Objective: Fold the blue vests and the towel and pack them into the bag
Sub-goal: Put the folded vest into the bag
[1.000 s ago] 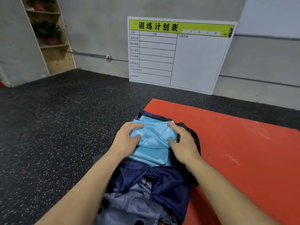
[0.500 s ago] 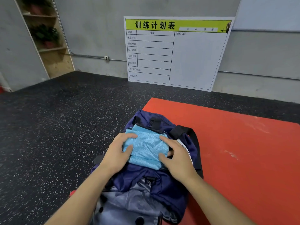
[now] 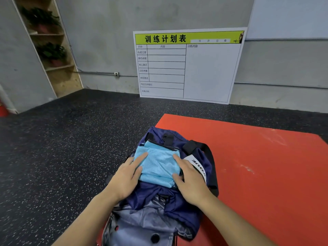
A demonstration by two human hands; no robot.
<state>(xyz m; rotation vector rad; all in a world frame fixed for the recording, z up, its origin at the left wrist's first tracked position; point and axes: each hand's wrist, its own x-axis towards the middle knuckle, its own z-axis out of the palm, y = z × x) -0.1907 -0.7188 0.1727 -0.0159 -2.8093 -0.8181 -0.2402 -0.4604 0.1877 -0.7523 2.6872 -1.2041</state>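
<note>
The folded light-blue mesh vest bundle (image 3: 158, 164) sits in the open mouth of the soft navy fabric bag (image 3: 179, 206), which lies partly on the flat red mat (image 3: 257, 174). The left hand (image 3: 126, 176) and right hand (image 3: 190, 181) lie flat along its sides, fingers straight, likely pressing it deeper in. The towel may lie underneath; it cannot be made out.

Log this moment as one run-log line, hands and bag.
left hand: pressing folded blue vest | right hand: pressing same vest | vest: in open navy bag | bag: partly on red mat
</note>
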